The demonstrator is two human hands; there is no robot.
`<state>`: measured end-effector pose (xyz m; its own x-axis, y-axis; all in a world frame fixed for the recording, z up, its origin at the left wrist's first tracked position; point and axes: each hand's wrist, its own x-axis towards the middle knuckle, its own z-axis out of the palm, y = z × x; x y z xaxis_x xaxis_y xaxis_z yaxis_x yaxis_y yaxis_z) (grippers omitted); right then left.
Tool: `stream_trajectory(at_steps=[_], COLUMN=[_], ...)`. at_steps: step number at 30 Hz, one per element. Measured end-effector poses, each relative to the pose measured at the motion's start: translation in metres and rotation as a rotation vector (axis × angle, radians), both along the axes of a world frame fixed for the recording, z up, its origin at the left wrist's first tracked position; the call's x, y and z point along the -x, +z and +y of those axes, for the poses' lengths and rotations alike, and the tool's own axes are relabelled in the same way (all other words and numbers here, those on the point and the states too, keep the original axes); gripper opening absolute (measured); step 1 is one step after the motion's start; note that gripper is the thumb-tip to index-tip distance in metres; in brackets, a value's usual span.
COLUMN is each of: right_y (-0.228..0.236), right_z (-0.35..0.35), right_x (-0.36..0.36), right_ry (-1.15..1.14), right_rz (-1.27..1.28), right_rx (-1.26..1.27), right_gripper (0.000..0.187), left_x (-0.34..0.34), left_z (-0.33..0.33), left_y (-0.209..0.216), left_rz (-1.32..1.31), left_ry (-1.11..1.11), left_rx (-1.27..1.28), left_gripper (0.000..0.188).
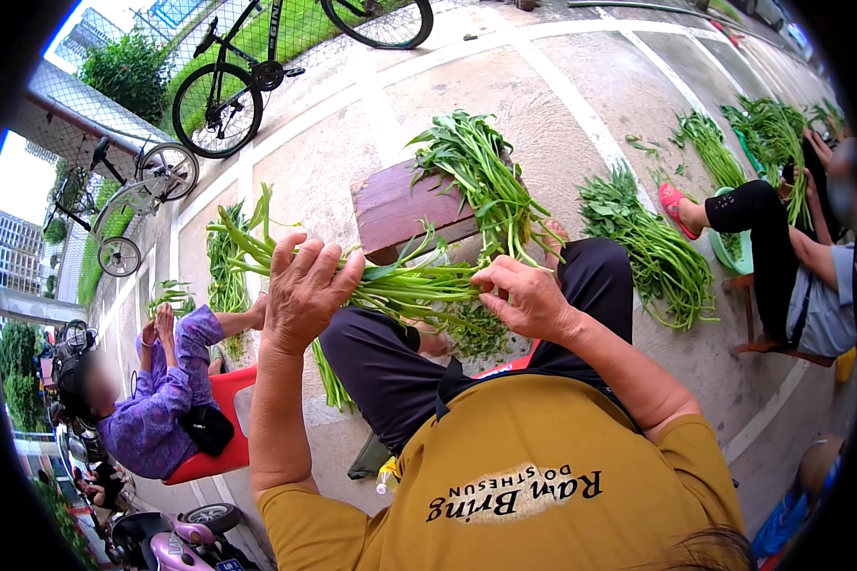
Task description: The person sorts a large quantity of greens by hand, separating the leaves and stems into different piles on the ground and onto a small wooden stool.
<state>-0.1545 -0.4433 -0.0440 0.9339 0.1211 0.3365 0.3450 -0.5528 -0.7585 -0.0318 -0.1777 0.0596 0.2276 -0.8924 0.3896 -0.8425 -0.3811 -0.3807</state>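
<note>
My left hand (305,290) is closed round a bunch of long-stemmed leafy greens (409,290), which look like water spinach. The bunch lies sideways above my lap, its ends reaching out past both hands. At its right end my right hand (528,300) pinches stems between thumb and fingers. Just ahead stands a low reddish-brown wooden stool (390,205). A heap of the same greens (481,176) rests on it and hangs down its right side toward my right hand. Below the bunch, loose leaves (481,331) lie on the ground between my legs.
Another pile of greens (647,247) lies on the paving to the right, and one (227,266) to the left. A person on a red chair (229,414) sits at left; another sits at right by a pale green basin (733,252). Beyond stands a black bicycle (248,76).
</note>
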Motion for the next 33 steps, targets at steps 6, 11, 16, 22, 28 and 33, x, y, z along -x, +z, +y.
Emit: stream_trajectory(at_steps=[6, 11, 16, 22, 28, 33], right_y=[-0.001, -0.003, -0.006, -0.002, -0.009, -0.005], right_z=[0.002, 0.004, 0.001, -0.002, -0.001, -0.008], right_x=[-0.002, -0.004, -0.005, -0.007, -0.006, -0.009], right_ry=[-0.015, -0.016, -0.032, -0.046, -0.051, -0.165], right_rz=[0.018, -0.01, 0.013, 0.191, 0.05, 0.085], right_rx=[0.033, 0.061, -0.01, -0.264, -0.099, -0.191], right_gripper=[0.015, 0.01, 0.007, 0.007, 0.007, 0.006], left_x=[-0.001, -0.001, -0.003, -0.006, -0.006, -0.006], left_z=[-0.005, -0.007, -0.007, -0.001, -0.003, -0.003], left_y=[-0.004, -0.005, -0.012, -0.019, -0.021, -0.027], left_rz=[0.021, 0.027, 0.044, 0.092, 0.134, 0.18], left_ry=[-0.011, -0.006, -0.008, 0.019, 0.021, -0.016], left_rx=[0.0, -0.011, -0.021, -0.053, -0.05, -0.027], left_gripper=[0.03, 0.03, 0.03, 0.029, 0.029, 0.027])
